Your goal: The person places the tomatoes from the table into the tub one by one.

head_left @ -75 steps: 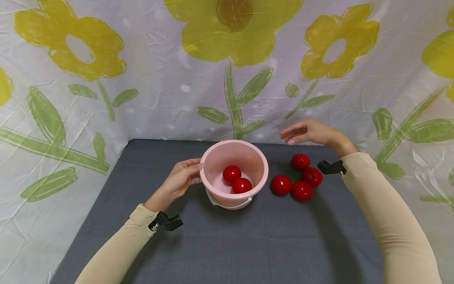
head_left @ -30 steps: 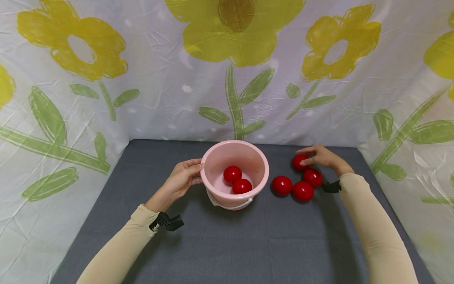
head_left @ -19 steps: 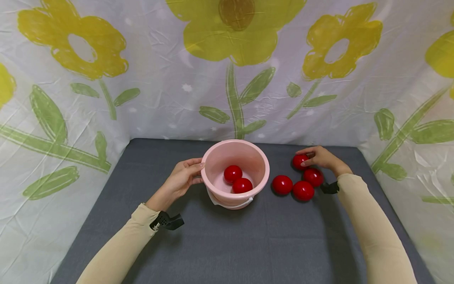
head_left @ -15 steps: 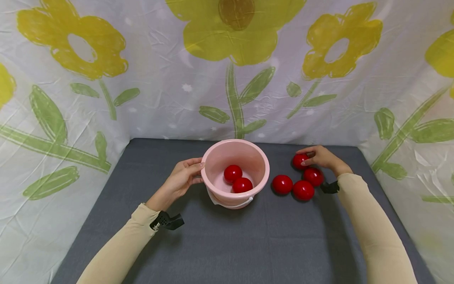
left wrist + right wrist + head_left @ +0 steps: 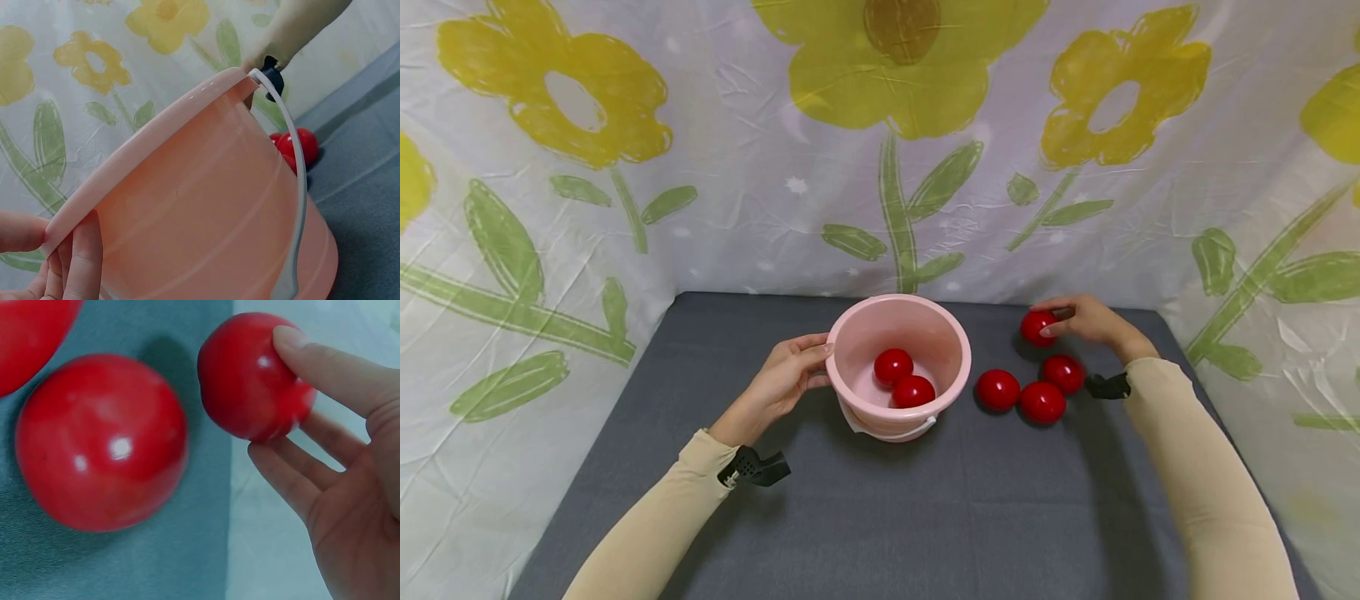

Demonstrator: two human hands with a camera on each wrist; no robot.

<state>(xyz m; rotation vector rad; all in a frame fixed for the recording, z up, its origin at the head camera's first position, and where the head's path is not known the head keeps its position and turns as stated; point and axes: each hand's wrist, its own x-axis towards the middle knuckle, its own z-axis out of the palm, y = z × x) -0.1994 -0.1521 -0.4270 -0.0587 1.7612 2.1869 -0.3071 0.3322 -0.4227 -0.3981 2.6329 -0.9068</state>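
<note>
At the left side of the pink bucket (image 5: 868, 333), my left hand (image 5: 782, 379) pinches the rim between thumb and fingers. In the left wrist view the bucket's wall (image 5: 200, 212) and white handle (image 5: 300, 187) show close up. Two shiny round red fruits (image 5: 892, 367) lie inside it. My right hand (image 5: 1090, 321) grips another round red fruit (image 5: 250, 375), thumb on one side and fingers on the other. That fruit is raised above the cloth, its shadow beneath it. Three more red fruits (image 5: 997, 391) sit on the cloth, the closest one (image 5: 103, 444) beside the held one.
A dark grey cloth (image 5: 880, 525) covers the table. Behind and at both sides hangs a pale curtain (image 5: 737, 167) printed with yellow flowers, close to the table's back edge and my right hand. Black wrist cameras (image 5: 752, 467) are strapped on both sleeves.
My right hand has come down onto the rearmost red fruit, gripped it, and lifted it slightly up and away from the other three. The left hand and bucket have stayed put.
</note>
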